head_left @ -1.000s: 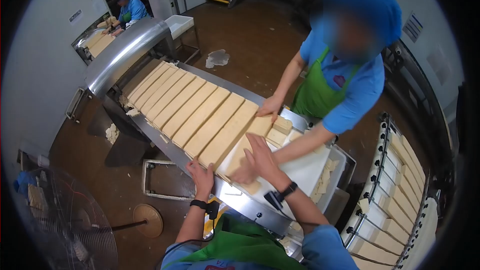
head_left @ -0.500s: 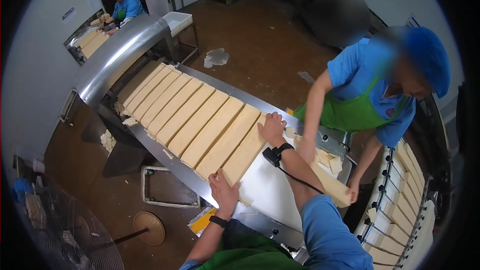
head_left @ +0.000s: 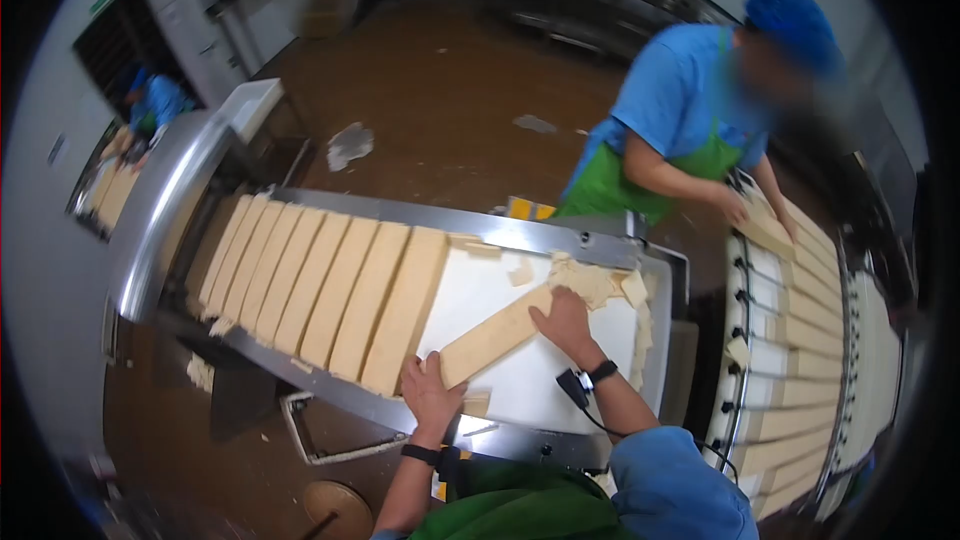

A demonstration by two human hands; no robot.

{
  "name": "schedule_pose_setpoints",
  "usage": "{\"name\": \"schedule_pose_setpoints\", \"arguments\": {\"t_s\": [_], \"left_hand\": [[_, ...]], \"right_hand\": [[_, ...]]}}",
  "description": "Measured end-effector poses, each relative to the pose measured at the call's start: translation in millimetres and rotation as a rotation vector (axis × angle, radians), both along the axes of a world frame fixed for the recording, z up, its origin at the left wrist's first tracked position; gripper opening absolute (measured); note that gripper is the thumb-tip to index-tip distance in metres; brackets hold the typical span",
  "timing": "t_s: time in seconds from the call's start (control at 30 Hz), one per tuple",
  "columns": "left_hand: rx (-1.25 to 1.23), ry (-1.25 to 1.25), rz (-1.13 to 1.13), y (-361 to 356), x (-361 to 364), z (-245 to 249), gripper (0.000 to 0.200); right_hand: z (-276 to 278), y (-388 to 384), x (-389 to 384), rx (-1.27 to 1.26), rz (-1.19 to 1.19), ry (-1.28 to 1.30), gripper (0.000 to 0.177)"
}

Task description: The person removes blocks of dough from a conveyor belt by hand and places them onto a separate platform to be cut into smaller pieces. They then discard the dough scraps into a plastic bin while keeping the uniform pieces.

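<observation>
A long, pale dough strip [head_left: 495,337] lies at a slant across the white belt [head_left: 520,395], apart from the row. My left hand [head_left: 432,395] grips its near end, fingers at the end face. At the far end, my right hand [head_left: 565,325] holds it with fingers curled over the edge. To the left, several similar strips [head_left: 405,310] lie side by side along the conveyor. Flat dough scraps [head_left: 580,278] are heaped beyond my right hand.
A curved metal hood [head_left: 165,210] covers the conveyor's left end. Across from me, a co-worker [head_left: 670,120] lays a strip on a second conveyor [head_left: 800,390] at the right, which bears several strips. Another person [head_left: 160,100] works at the far left.
The strip between my hands has come away from the row and turned aslant to the right. The co-worker has carried another strip to the right conveyor. My view has swung right.
</observation>
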State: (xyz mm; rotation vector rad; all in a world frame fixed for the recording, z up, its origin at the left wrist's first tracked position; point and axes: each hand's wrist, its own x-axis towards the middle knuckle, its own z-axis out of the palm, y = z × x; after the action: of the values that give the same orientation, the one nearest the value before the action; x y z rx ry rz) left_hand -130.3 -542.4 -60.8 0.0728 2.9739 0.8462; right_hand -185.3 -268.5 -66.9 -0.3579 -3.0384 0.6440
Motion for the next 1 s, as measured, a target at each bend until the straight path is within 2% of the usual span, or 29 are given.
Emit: {"name": "schedule_pose_setpoints", "arguments": {"t_s": [0.07, 0.17, 0.2, 0.27, 0.37, 0.43, 0.47, 0.53, 0.6, 0.7, 0.77, 0.9, 1.0], "left_hand": [[-0.004, -0.016, -0.186, 2, -10, -3, 0.073], [-0.007, -0.104, -0.400, 11, -22, 7, 0.078], [-0.103, -0.152, -0.402, 17, -24, 9, 0.084], [-0.111, -0.110, -0.399, 21, -23, -7, 0.088], [-0.131, -0.008, -0.446, 24, -22, -35, 0.093], [-0.052, -0.009, -0.394, 31, -10, -19, 0.092], [-0.033, 0.001, -0.416, 42, -4, -5, 0.088], [-0.003, 0.021, -0.409, 58, 16, 16, 0.080], [0.073, 0.209, -0.483, 82, 29, 10, 0.072], [0.201, 0.384, -0.594, 135, 67, 31, 0.064], [0.252, 0.512, -0.702, 178, 95, 39, 0.065], [0.258, 0.398, -0.970, 255, 187, 87, 0.071], [0.250, 0.237, -1.259, 289, 253, 128, 0.073]], "right_hand": [[13, 13, 53, -0.014, -0.225, -0.094, 0.057], [10, 20, 108, 0.015, -0.389, 0.129, 0.056], [12, 18, 116, 0.048, -0.432, 0.195, 0.055], [-21, 18, 124, 0.069, -0.410, 0.271, 0.056], [-16, -1, 126, -0.119, -0.519, 0.381, 0.055], [-32, -4, 139, -0.083, -0.546, 0.403, 0.063], [-17, -5, 149, -0.200, -0.577, 0.324, 0.068], [2, 0, 179, -0.254, -0.653, 0.434, 0.068], [10, 11, 203, -0.237, -0.750, 0.497, 0.067], [41, 50, 268, -0.183, -0.865, 0.697, 0.062], [51, 82, 320, -0.018, -0.968, 0.773, 0.056], [75, 139, 437, 0.094, -1.248, 0.969, 0.044], [71, 181, 524, 0.051, -1.430, 1.065, 0.034]]}}
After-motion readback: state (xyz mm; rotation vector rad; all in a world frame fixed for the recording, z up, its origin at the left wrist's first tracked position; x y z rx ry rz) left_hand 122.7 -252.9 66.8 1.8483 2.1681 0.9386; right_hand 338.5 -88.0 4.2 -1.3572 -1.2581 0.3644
